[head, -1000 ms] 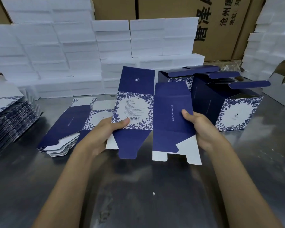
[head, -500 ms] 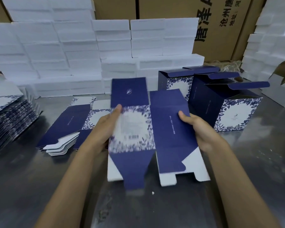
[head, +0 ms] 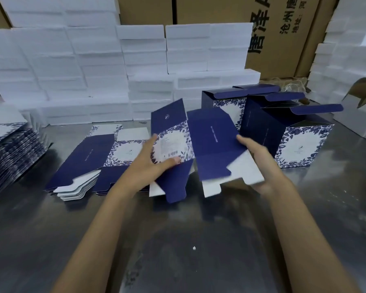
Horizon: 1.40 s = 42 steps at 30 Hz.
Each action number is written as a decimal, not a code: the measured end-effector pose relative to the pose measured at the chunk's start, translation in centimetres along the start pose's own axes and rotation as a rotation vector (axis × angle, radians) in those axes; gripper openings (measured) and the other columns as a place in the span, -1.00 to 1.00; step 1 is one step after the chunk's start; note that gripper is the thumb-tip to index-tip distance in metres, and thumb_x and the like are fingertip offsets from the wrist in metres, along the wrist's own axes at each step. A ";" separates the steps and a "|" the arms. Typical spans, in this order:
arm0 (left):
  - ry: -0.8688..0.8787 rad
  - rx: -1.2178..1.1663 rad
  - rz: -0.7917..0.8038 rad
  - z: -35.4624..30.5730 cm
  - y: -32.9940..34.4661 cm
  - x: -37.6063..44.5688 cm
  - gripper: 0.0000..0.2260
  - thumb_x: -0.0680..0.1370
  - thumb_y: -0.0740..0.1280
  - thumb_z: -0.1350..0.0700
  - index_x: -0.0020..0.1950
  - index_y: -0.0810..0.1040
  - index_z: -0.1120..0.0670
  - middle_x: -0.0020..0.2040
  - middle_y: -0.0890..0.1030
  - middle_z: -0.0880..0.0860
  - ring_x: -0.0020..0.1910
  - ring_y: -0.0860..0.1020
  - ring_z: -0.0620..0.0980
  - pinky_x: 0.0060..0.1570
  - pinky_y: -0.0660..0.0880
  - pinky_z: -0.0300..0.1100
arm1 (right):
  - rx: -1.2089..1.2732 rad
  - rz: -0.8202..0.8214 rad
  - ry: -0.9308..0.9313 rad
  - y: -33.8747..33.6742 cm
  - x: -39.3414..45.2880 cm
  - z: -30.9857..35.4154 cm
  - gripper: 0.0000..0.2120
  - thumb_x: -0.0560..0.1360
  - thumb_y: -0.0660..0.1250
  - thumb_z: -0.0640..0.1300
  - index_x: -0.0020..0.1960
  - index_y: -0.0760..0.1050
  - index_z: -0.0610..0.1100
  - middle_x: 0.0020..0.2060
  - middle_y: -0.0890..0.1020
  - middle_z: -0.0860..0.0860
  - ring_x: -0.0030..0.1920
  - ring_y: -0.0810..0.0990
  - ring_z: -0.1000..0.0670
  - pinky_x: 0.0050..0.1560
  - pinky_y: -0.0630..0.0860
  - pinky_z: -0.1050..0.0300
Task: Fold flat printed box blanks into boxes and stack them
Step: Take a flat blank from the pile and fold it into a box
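I hold one navy and white floral box blank (head: 211,142) above the steel table, partly opened, its panels angled apart. My left hand (head: 154,163) grips its barcode panel, thumb on the front and fingers behind. My right hand (head: 255,159) holds the plain navy panel at its right edge, thumb on top. Bottom flaps with white insides hang below. A small pile of flat blanks (head: 89,161) lies to the left. Folded boxes (head: 283,136) with open lids stand at the right rear.
A tall stack of flat blanks (head: 11,149) sits at the far left edge. White foam blocks (head: 76,70) are piled along the back and right, with brown cartons (head: 279,34) behind. The steel table (head: 178,240) stretches toward me.
The blank has risen and tilted, its two panels hinging apart as the box opens. My left thumb has come round onto the barcode panel; my right hand shifted right and lower along the navy panel.
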<state>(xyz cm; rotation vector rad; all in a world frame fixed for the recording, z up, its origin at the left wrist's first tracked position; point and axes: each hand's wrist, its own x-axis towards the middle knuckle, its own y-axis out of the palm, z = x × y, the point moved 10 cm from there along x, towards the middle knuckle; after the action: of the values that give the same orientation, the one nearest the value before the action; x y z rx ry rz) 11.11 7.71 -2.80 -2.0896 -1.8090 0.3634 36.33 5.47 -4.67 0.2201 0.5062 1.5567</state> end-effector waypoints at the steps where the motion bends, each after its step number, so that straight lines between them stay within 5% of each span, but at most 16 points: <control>1: 0.011 0.006 0.073 -0.2 1.0 -0.1 -0.17 0.44 0.49 -0.18 0.58 0.09 -0.26 0.54 0.25 -0.21 0.45 0.30 -0.19 0.41 0.26 -0.17 | 0.052 0.047 -0.013 0.6 0.0 0.2 -0.64 0.57 0.29 0.11 0.12 0.72 -0.11 0.08 0.73 -0.09 -0.04 0.72 -0.11 -0.17 0.65 0.01; 3: 0.054 -0.033 0.168 -0.8 2.4 -0.5 -0.19 0.44 0.50 -0.15 0.55 0.10 -0.32 0.57 0.18 -0.21 0.49 0.20 -0.26 0.44 0.24 -0.17 | 0.052 0.092 -0.037 1.2 -0.1 0.5 -0.52 0.63 0.16 0.15 0.27 0.62 -0.16 0.13 0.68 -0.09 0.00 0.65 -0.13 -0.11 0.55 -0.05; 7: 0.179 -0.140 0.115 -2.6 2.0 -0.9 -0.21 0.51 0.48 0.02 0.54 0.08 -0.39 0.44 0.24 -0.48 0.23 0.27 -0.64 0.14 0.30 -0.55 | -0.207 0.097 -0.111 2.0 0.2 0.1 -0.65 0.62 0.18 -0.09 0.32 0.57 -0.14 0.16 0.67 -0.05 0.05 0.60 -0.07 0.15 0.49 -0.12; 9: 0.238 -0.166 0.010 -3.4 1.0 -1.1 -0.31 0.54 0.46 0.10 0.50 0.22 -0.39 0.30 0.43 -0.49 0.23 0.45 -0.47 0.05 0.38 -0.60 | -0.339 0.130 -0.129 2.9 0.1 -0.6 -0.62 0.56 0.26 -0.20 0.36 0.54 -0.07 0.25 0.64 -0.03 0.14 0.60 -0.11 0.27 0.47 -0.15; 12: 0.270 -0.200 -0.092 -4.1 -0.1 -1.6 -0.59 0.56 0.42 0.11 0.35 0.49 -0.22 0.25 0.57 -0.23 0.12 0.59 -0.20 -0.01 0.44 -0.51 | -0.389 0.139 -0.167 3.7 0.0 -0.8 -0.48 0.43 0.40 -0.20 0.36 0.53 0.07 0.35 0.58 0.05 0.29 0.59 -0.05 0.42 0.44 -0.16; 15: 0.278 -0.184 -0.100 -4.4 0.0 -1.8 -0.72 0.56 0.42 0.04 0.25 0.57 -0.16 0.17 0.61 -0.24 0.04 0.57 -0.27 -0.04 0.42 -0.50 | -0.458 0.155 -0.177 4.2 0.1 -1.0 -0.26 0.30 0.52 -0.09 0.44 0.42 0.20 0.44 0.47 0.14 0.41 0.49 0.01 0.47 0.38 -0.12; 18: 0.277 -0.145 -0.102 -4.6 0.2 -1.8 -0.77 0.55 0.42 -0.04 0.20 0.58 -0.22 0.13 0.61 -0.29 0.04 0.56 -0.27 -0.03 0.42 -0.49 | -0.519 0.089 -0.206 4.0 0.5 -1.1 -0.23 0.39 0.60 -0.06 0.50 0.34 0.18 0.47 0.44 0.10 0.45 0.44 -0.01 0.47 0.38 -0.13; 22: 0.267 -0.157 -0.133 -4.4 -0.2 -1.6 -0.78 0.53 0.44 -0.03 0.18 0.61 -0.18 0.20 0.61 -0.18 0.13 0.57 -0.13 0.09 0.44 -0.34 | -0.620 0.011 -0.317 4.5 0.3 -0.7 -0.46 0.53 0.48 -0.06 0.44 0.38 0.12 0.38 0.49 0.11 0.41 0.45 0.04 0.36 0.51 0.03; 27: 0.281 -0.138 -0.127 -4.6 0.4 -1.6 -0.74 0.51 0.47 -0.02 0.19 0.61 -0.16 0.27 0.57 -0.11 0.15 0.54 -0.14 0.03 0.40 -0.42 | -0.735 -0.123 -0.459 4.6 -0.2 0.2 -0.58 0.60 0.39 -0.11 0.42 0.38 -0.01 0.28 0.57 0.07 0.28 0.55 0.04 0.23 0.57 0.08; 30: 0.309 -0.114 -0.160 -5.0 0.3 -1.9 -0.71 0.51 0.49 0.07 0.21 0.60 -0.12 0.28 0.53 -0.15 0.20 0.52 -0.18 0.14 0.42 -0.30 | -0.786 -0.117 -0.469 4.3 0.0 0.3 -0.56 0.58 0.41 -0.08 0.42 0.37 0.02 0.29 0.57 0.05 0.19 0.57 0.12 0.04 0.51 0.44; 32: 0.366 -0.081 -0.218 -5.6 -0.3 -2.4 -0.66 0.48 0.49 0.24 0.20 0.59 -0.01 0.29 0.46 -0.25 0.24 0.46 -0.38 0.19 0.43 -0.36 | -0.803 -0.054 -0.418 4.4 0.4 -0.3 -0.51 0.55 0.45 -0.04 0.42 0.37 0.05 0.29 0.55 0.07 0.10 0.56 0.22 -0.09 0.46 0.54; 34: 0.385 -0.066 -0.269 -5.9 -0.9 -2.8 -0.65 0.45 0.46 0.36 0.17 0.60 0.06 0.36 0.40 -0.25 0.24 0.38 -0.52 0.12 0.41 -0.45 | -0.873 -0.020 -0.377 4.4 0.5 -0.7 -0.52 0.50 0.50 0.00 0.36 0.41 0.05 0.21 0.57 0.09 0.04 0.58 0.22 -0.14 0.49 0.49; 37: 0.367 -0.071 -0.302 -5.8 -1.4 -2.8 -0.68 0.45 0.44 0.38 0.13 0.61 0.08 0.41 0.48 -0.11 0.30 0.48 -0.26 0.14 0.49 -0.22 | -1.136 -0.095 -0.344 3.5 0.7 -0.8 -0.74 0.45 0.54 0.10 -0.04 0.53 0.02 -0.15 0.63 0.10 -0.16 0.57 0.15 -0.23 0.44 0.35; 39: 0.373 -0.086 -0.304 -5.9 -1.3 -2.9 -0.70 0.46 0.44 0.38 0.13 0.61 0.12 0.37 0.53 -0.05 0.27 0.51 -0.20 0.17 0.50 -0.16 | -1.272 -0.084 -0.300 3.1 1.1 -1.4 -0.70 0.47 0.51 0.12 -0.27 0.50 0.00 -0.37 0.58 0.10 -0.31 0.52 0.12 -0.31 0.38 0.25; 42: 0.378 -0.096 -0.308 -6.1 -1.2 -3.1 -0.72 0.46 0.43 0.40 0.13 0.61 0.16 0.35 0.55 0.01 0.24 0.51 -0.21 0.21 0.48 -0.21 | -1.378 -0.053 -0.275 3.3 1.3 -2.0 -0.62 0.54 0.45 0.07 -0.35 0.43 -0.07 -0.46 0.50 0.07 -0.42 0.42 0.11 -0.43 0.26 0.26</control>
<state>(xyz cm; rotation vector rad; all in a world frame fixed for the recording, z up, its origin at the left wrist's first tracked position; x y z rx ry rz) 12.09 4.22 3.15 -1.7487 -1.8951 -0.1905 32.43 6.46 -5.20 -0.6261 -0.8042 1.4745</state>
